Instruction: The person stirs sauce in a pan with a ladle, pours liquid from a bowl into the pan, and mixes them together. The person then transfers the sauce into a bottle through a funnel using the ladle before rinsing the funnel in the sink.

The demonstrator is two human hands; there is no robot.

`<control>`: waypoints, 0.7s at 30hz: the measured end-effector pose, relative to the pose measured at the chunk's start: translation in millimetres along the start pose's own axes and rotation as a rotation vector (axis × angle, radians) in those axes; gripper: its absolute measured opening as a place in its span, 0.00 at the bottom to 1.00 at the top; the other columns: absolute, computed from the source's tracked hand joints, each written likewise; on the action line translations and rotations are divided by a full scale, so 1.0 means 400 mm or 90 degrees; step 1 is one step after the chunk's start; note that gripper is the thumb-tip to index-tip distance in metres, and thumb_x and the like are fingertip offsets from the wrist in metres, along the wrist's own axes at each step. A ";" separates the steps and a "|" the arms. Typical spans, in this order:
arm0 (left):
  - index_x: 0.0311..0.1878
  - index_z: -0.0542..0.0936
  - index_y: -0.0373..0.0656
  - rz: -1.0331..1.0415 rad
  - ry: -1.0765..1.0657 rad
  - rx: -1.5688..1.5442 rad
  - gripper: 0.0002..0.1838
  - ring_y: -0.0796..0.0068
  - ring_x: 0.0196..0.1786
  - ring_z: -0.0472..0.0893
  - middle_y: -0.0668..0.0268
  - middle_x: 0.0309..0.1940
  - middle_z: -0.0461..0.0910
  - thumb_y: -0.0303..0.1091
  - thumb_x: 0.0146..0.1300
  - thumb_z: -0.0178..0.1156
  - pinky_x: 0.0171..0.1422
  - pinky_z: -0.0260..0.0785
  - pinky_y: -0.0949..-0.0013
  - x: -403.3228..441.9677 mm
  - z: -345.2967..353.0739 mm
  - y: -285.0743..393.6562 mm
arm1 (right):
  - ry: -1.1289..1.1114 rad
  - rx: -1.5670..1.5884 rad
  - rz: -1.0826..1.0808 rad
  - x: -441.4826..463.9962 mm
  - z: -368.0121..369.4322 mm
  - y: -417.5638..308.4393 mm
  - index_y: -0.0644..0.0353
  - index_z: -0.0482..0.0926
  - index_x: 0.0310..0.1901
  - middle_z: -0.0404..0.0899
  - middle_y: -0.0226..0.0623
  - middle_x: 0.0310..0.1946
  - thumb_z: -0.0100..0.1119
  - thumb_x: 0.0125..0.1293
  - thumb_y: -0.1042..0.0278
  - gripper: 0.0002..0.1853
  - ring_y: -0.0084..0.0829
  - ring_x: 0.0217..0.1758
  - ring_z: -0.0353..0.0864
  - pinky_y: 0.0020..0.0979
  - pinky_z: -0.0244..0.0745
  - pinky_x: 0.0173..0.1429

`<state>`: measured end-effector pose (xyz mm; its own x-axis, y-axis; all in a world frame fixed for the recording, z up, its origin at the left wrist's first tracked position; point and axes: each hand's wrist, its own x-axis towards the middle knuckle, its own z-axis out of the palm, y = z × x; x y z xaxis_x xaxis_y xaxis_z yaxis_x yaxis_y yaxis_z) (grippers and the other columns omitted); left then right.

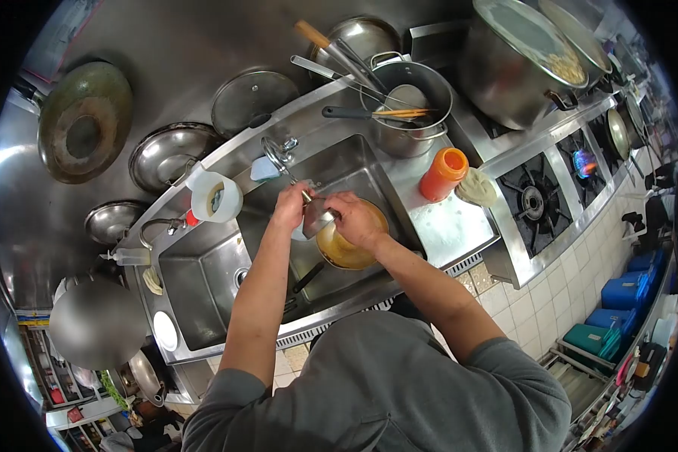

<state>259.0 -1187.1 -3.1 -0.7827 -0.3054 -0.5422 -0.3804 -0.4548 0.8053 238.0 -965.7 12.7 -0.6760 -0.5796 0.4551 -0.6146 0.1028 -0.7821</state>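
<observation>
Over the right basin of a steel sink (279, 260), both of my hands are on one small metal utensil (318, 217). My left hand (291, 206) is closed around its handle end beside the faucet (276, 154). My right hand (358, 220) has its fingers pressed on the utensil's wider metal part. Under my right hand a round yellowish bowl or pan (346, 245) sits in the basin. A black-handled tool (309, 278) lies in the basin, nearer to me.
A white container (217, 197) stands at the sink's back ledge. To the right are an orange jar (444, 175), a pot (407, 105) with utensils, and a stove (533, 202) with one lit burner. Lids and a wok (85, 124) stand along the wall.
</observation>
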 end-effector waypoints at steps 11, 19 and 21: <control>0.36 0.71 0.42 0.060 0.149 0.000 0.20 0.70 0.22 0.72 0.67 0.23 0.68 0.49 0.78 0.57 0.34 0.80 0.60 0.081 0.010 0.002 | 0.088 0.607 0.653 -0.021 0.044 -0.042 0.60 0.74 0.53 0.81 0.34 0.39 0.65 0.70 0.67 0.15 0.26 0.40 0.83 0.34 0.82 0.40; 0.37 0.70 0.43 0.065 0.159 -0.227 0.15 0.67 0.29 0.73 0.65 0.28 0.68 0.41 0.80 0.53 0.39 0.78 0.55 0.095 0.006 0.027 | 0.052 0.297 0.375 0.013 0.044 -0.016 0.58 0.74 0.51 0.80 0.36 0.32 0.65 0.64 0.77 0.15 0.32 0.34 0.83 0.35 0.80 0.39; 0.35 0.69 0.43 0.056 0.118 -0.306 0.16 0.65 0.31 0.74 0.64 0.28 0.68 0.41 0.81 0.51 0.42 0.77 0.54 0.094 0.015 0.025 | 0.023 0.165 0.281 0.001 0.026 -0.013 0.58 0.76 0.49 0.81 0.39 0.32 0.64 0.63 0.77 0.13 0.36 0.32 0.83 0.37 0.79 0.39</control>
<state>222.7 -1198.3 -14.0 -0.6849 -0.4828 -0.5457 -0.0138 -0.7403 0.6722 245.4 -974.9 12.5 -0.8648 -0.4974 0.0686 -0.1497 0.1250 -0.9808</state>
